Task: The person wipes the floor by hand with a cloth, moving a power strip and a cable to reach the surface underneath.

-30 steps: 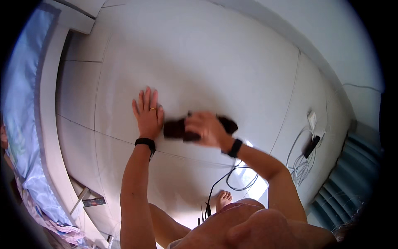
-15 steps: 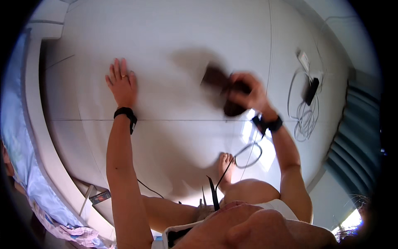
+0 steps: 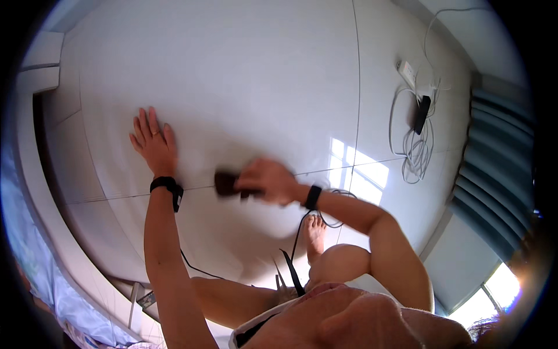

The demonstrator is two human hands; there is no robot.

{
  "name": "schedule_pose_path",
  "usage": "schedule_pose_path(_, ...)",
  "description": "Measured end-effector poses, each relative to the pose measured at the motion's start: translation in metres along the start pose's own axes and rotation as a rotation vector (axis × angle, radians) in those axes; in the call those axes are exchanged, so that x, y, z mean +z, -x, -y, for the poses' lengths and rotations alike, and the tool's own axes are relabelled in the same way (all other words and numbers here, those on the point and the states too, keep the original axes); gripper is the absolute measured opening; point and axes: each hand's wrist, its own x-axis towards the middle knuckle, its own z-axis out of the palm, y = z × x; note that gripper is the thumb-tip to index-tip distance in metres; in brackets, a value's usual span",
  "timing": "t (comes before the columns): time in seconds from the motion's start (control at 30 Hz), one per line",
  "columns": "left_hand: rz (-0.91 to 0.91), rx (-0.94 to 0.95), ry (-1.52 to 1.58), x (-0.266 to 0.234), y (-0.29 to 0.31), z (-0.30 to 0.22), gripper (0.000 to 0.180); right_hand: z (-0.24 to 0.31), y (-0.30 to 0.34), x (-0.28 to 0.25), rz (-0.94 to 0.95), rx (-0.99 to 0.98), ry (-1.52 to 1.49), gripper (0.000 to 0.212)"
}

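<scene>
My left hand (image 3: pixel 156 145) lies flat on the pale tiled floor (image 3: pixel 250 75), fingers stretched out, a ring on one of them. My right hand (image 3: pixel 267 181) is closed round a dark brown object (image 3: pixel 225 183), low over the floor to the right of the left hand. A broad, flared end of it sticks out leftward past the fingers. Most of the rest is covered by the hand, and blur hides its exact kind. Whether it touches the floor I cannot tell.
A cable (image 3: pixel 332 220) loops beside my bare foot (image 3: pixel 315 235). At right lie a white power strip (image 3: pixel 407 74), a black adapter (image 3: pixel 422 115) and coiled white cord (image 3: pixel 415 157), near a blue-green curtain (image 3: pixel 494 157). A bed frame (image 3: pixel 64 244) runs along the left.
My right hand has swept left and nearer to me with the brown object. My left hand stays flat on the floor. The whole view has shifted a little.
</scene>
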Motion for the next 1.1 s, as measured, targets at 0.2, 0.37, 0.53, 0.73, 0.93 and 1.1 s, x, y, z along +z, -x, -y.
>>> schedule_pose_path(0.2,0.012,-0.040,-0.033,-0.011,0.001,0.010,0.057,0.032,-0.034,-0.012,0.100,-0.012,-0.483,0.046)
schedule_pose_path(0.37,0.049,-0.036,-0.029,-0.019,-0.002,-0.005,0.056,-0.064,-0.107,-0.181,-0.578,0.269,-0.025,0.047)
schedule_pose_path(0.53,0.120,-0.057,0.029,-0.025,0.000,-0.009,0.057,-0.146,-0.207,-0.237,-0.695,0.475,0.805,0.066)
schedule_pose_path(0.73,0.139,-0.081,0.078,-0.026,-0.004,-0.009,0.058,-0.141,-0.316,-0.242,-0.641,0.431,1.021,0.062)
schedule_pose_path(0.93,0.145,-0.095,0.074,-0.025,-0.005,-0.006,0.058,-0.125,-0.330,-0.226,-0.548,0.168,0.982,0.043)
schedule_pose_path(1.1,0.146,-0.088,0.062,-0.026,-0.003,-0.002,0.056,-0.109,-0.314,-0.210,-0.349,-0.108,0.875,0.046)
